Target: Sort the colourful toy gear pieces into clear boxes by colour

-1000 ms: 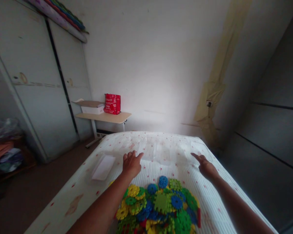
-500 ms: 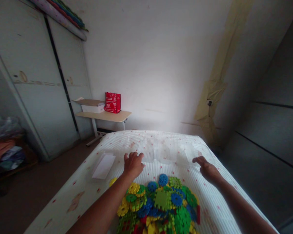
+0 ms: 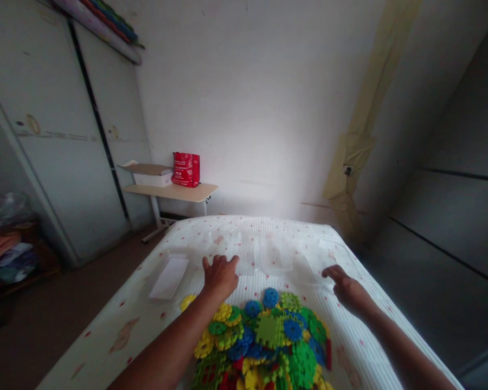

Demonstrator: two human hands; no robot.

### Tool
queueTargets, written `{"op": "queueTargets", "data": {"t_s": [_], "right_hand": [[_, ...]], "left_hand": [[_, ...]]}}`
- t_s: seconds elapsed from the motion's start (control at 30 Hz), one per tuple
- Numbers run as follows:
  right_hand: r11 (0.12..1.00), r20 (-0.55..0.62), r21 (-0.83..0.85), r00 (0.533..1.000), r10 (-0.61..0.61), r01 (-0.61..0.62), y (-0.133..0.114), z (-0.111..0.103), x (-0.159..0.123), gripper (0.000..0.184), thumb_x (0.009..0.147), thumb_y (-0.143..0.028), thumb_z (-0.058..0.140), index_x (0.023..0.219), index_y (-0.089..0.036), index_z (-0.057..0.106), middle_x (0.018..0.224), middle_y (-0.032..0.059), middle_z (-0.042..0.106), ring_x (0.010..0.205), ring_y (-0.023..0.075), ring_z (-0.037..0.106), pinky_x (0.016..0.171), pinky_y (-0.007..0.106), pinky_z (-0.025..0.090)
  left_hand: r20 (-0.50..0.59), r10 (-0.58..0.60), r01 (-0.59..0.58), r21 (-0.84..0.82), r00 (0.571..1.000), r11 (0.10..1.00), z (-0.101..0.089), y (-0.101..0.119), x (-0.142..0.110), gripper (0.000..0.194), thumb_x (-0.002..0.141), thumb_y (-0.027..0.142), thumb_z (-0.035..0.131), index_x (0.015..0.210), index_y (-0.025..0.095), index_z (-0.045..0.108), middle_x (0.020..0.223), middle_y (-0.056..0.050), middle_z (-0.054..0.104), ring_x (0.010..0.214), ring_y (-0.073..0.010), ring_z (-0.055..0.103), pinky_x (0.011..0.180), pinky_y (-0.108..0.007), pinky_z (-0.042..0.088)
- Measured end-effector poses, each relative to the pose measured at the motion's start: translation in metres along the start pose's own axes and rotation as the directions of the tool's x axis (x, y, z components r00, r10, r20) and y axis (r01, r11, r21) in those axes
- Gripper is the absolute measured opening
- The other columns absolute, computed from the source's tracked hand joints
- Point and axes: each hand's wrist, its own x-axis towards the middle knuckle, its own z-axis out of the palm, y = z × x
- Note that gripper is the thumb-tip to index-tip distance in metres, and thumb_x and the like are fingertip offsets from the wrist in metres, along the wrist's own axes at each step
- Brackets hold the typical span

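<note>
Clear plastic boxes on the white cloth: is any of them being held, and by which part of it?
It cannot be told: the left hand and right hand are near the clear boxes, whose edges are too faint.

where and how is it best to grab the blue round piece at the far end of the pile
Probably pinch the toothed rim of the blue round piece from above, with fingertips over its far edge. That edge faces the bare bed cover, while its near side meets the pile. The notched outline should give fingertips some purchase.
</note>
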Motion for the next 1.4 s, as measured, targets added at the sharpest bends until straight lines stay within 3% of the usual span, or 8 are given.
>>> {"op": "queueTargets", "data": {"t_s": [0.17,0.3,0.43,0.6,0.9,1.03,1.17,1.4], "right_hand": [[1.000,-0.033,-0.018,0.999,-0.025,0.025,0.003,0.007,-0.002,0.060,0.065,0.002,0.033,0.115,-0.025,0.054,0.124,0.0045,0.051,0.085,0.0131,0.063,0.075,0.025,0.046],[0.999,-0.049,-0.016,0.998,-0.031,0.031,0.004,0.010,-0.001,0.063,0.064,0.002,0.033,0.115,-0.026,0.055,0.126,0.0043,0.051,0.091,0.0138,0.062,0.079,0.026,0.047],[0.999,-0.051,-0.027,0.998,-0.028,0.027,0.001,0.009,-0.001,0.058,0.065,0.001,0.035,0.111,-0.026,0.058,0.124,0.0038,0.052,0.092,0.0137,0.062,0.077,0.025,0.048],[0.998,-0.024,-0.051,0.999,-0.030,0.029,0.000,0.006,-0.002,0.051,0.068,-0.001,0.035,0.105,-0.023,0.060,0.124,0.0064,0.051,0.088,0.0151,0.064,0.073,0.026,0.049],[0.992,-0.147,-0.130,0.989,-0.026,0.007,-0.005,0.005,-0.011,0.055,0.071,-0.003,0.035,0.118,-0.023,0.054,0.135,0.0114,0.043,0.077,0.0171,0.066,0.064,0.031,0.052],[0.999,-0.304,-0.033,0.952,-0.035,0.027,-0.013,0.000,-0.036,0.043,0.078,-0.010,0.032,0.114,-0.021,0.054,0.129,0.0104,0.050,0.087,0.0189,0.065,0.068,0.030,0.053],[0.980,-0.344,0.179,0.939,-0.014,0.081,-0.018,0.008,-0.068,0.031,0.081,-0.021,0.034,0.100,-0.020,0.058,0.103,0.0086,0.065,0.084,0.0177,0.066,0.071,0.027,0.053],[0.895,-0.282,0.446,0.948,0.145,-0.005,-0.033,0.024,-0.088,0.025,0.075,-0.026,0.038,0.084,-0.020,0.061,0.076,0.0037,0.069,0.058,0.0151,0.064,0.057,0.025,0.051]], "left_hand": [[-0.079,-0.032,0.034,0.027,0.996,0.999,-0.004,0.012,-0.001,0.051,0.069,0.015,0.048,0.119,0.025,0.054,0.120,-0.015,0.055,0.119,-0.0345,0.039,0.097,-0.063,0.012],[-0.153,0.259,-0.273,-0.076,0.954,0.959,-0.010,0.035,-0.004,0.055,0.068,0.015,0.051,0.122,0.029,0.051,0.140,-0.007,0.040,0.133,-0.0296,0.021,0.105,-0.057,0.003],[-0.137,0.453,-0.472,-0.165,0.881,0.866,-0.009,0.061,-0.001,0.034,0.071,0.016,0.051,0.102,0.023,0.063,0.121,-0.007,0.058,0.130,-0.0263,0.029,0.108,-0.055,-0.004],[-0.113,0.487,-0.499,-0.163,0.866,0.851,-0.002,0.076,0.003,0.029,0.073,0.014,0.047,0.096,0.021,0.063,0.083,-0.007,0.067,0.099,-0.0241,0.056,0.106,-0.058,-0.005],[-0.128,0.501,-0.517,-0.192,0.856,0.834,-0.011,0.070,-0.011,0.037,0.074,0.015,0.048,0.108,0.024,0.059,0.087,-0.005,0.067,0.097,-0.0224,0.056,0.107,-0.057,-0.004],[-0.265,0.447,-0.507,-0.237,0.855,0.829,-0.032,0.052,-0.028,0.046,0.077,0.016,0.047,0.121,0.028,0.051,0.119,-0.004,0.059,0.122,-0.0225,0.041,0.109,-0.053,-0.005],[-0.281,0.366,-0.435,-0.240,0.887,0.868,-0.050,0.009,-0.055,0.040,0.076,0.015,0.045,0.113,0.027,0.058,0.119,-0.001,0.060,0.120,-0.0204,0.045,0.111,-0.051,0.001],[-0.434,0.142,-0.288,-0.291,0.890,0.912,-0.009,-0.080,-0.132,0.023,0.079,0.029,0.048,0.094,0.032,0.066,0.099,0.000,0.069,0.098,-0.0205,0.060,0.097,-0.043,0.040]]}}
